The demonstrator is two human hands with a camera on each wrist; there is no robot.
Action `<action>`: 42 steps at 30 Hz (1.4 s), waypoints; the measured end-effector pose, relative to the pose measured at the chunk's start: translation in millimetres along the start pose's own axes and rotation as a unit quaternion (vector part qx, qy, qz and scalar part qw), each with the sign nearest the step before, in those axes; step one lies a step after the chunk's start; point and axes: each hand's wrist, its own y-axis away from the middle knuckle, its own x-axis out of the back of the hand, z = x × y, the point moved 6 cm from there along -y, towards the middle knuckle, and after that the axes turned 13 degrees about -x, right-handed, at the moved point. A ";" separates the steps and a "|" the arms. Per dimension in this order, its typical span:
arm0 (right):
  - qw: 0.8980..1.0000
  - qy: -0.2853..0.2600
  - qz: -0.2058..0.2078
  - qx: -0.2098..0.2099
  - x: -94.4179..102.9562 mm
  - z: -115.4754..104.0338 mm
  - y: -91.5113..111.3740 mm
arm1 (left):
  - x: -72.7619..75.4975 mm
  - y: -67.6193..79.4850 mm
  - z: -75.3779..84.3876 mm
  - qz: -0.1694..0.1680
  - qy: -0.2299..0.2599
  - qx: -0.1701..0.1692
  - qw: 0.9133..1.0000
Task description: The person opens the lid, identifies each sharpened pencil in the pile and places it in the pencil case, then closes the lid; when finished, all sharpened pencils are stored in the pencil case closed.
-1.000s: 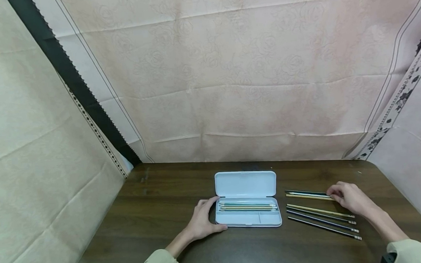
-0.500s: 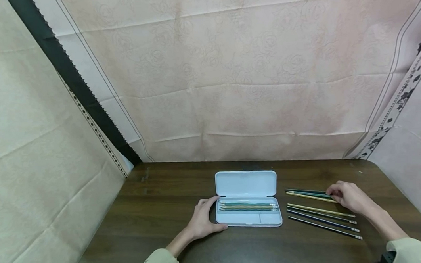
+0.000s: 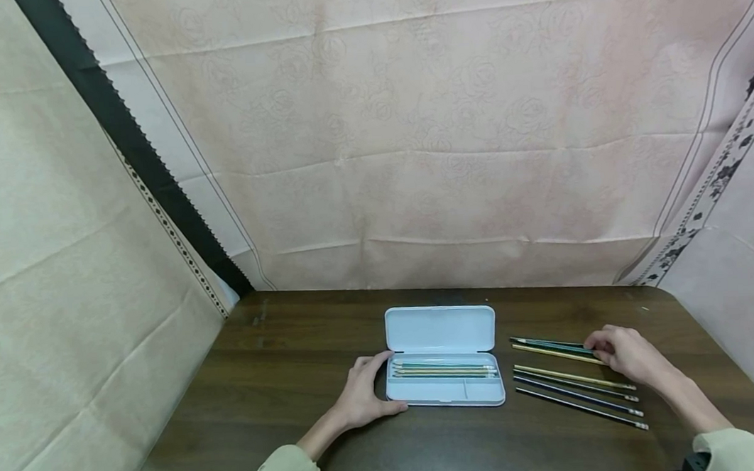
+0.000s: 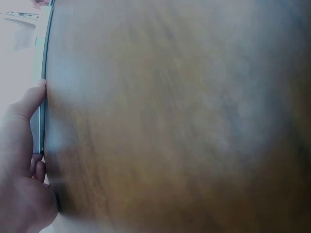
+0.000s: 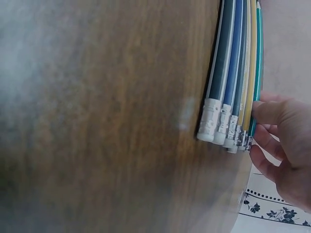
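A light-blue pencil case (image 3: 423, 392) lies open on the table, its lid (image 3: 439, 330) folded back. Several pencils (image 3: 444, 371) rest in its long compartment. My left hand (image 3: 362, 396) holds the case's left end, thumb on the near edge and fingers at the far corner. In the left wrist view the thumb (image 4: 34, 97) presses the case's side. Off to the right, my right hand (image 3: 626, 354) pinches a green pencil (image 5: 258, 58) near its eraser end. Beside it lies a yellow pencil (image 3: 552, 353), partly covered by the fingers in the head view.
Several more pencils, among them a yellow one (image 3: 570, 375) and a black one (image 3: 578, 408), lie in a slanting row nearer me, eraser ends to the right. Patterned cloth (image 3: 435, 133) hangs behind the brown wooden table (image 3: 293, 354) and on both sides.
The green pencil in my right hand has turned slightly, its tip end shifting away from the yellow pencil beside it. My left hand and the case have stayed put.
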 end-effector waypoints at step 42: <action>0.982 -0.069 0.085 0.154 12.0 -85.7 16.9 | 0.3 -0.4 -1.5 0.006 -0.001 -0.007 1.000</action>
